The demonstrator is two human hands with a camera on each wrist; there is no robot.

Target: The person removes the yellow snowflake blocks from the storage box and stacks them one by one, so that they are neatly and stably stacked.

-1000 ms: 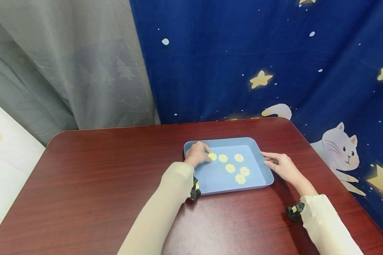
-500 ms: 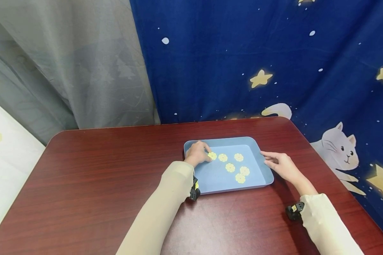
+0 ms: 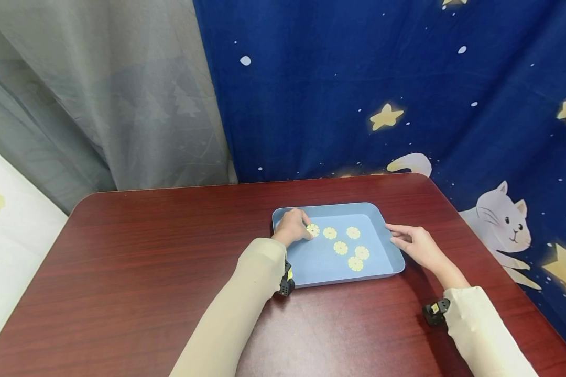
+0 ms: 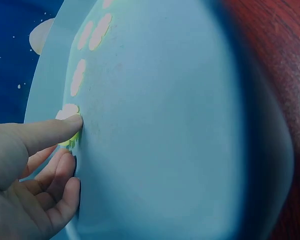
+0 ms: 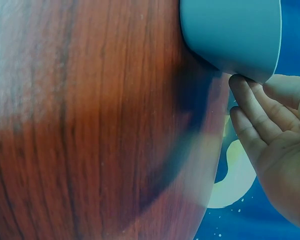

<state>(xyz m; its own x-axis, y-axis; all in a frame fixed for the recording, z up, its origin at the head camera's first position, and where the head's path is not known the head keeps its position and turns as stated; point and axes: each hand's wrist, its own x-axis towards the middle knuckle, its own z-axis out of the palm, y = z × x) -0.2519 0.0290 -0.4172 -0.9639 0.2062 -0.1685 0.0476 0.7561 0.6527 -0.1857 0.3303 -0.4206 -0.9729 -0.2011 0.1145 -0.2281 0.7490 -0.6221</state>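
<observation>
A shallow blue tray [image 3: 320, 267] holds several pale yellow, scalloped discs patterned like flowers or citrus slices. My left hand [image 3: 291, 227] reaches over the tray's left end and pinches the leftmost disc [image 3: 313, 230]. In the left wrist view, the thumb lies on that disc [image 4: 68, 111], which is partly covered, with the other fingers curled behind it. To the right of it lies another disc [image 3: 329, 233]. At the tray's right end, my right hand [image 3: 418, 245] touches the outer wall with fairly straight fingertips [image 5: 237, 80], the thumb close to the rim.
The tray stands on a dark red wood-grain table [image 3: 160, 272]. Two discs overlap near the tray's front right, the nearer disc [image 3: 356, 264] among them. A blue star-patterned curtain [image 3: 311, 94] and a grey curtain [image 3: 122, 104] hang behind the table's far edge.
The pinched disc has shifted very slightly left and its face shows a little differently. Both hands, the tray and the other discs hold nearly the same positions.
</observation>
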